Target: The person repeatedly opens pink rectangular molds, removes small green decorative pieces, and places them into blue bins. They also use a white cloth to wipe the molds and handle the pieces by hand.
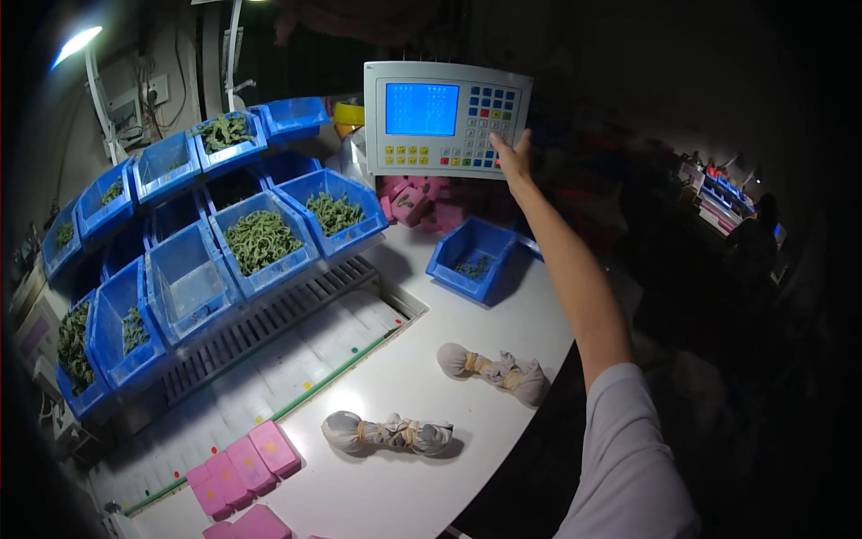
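Observation:
My right hand [515,162] reaches far forward to a pale grey control panel [417,165] with a lit blue screen [421,109] and rows of coloured keys. Its fingers are apart, with one fingertip over or on the white number keys; whether it presses one I cannot tell. The hand holds nothing. Below the panel, a blue bin [467,286] with a few small green pieces [470,267] stands on the white table. My left hand is out of the picture.
Tiered blue bins [189,280] at the left hold green curled pieces [260,241]. Two tied cloth bundles [388,435] [494,373] lie on the white table [422,503]. Pink blocks [274,448] sit by a green-edged strip; more pink blocks [411,205] are piled beneath the panel.

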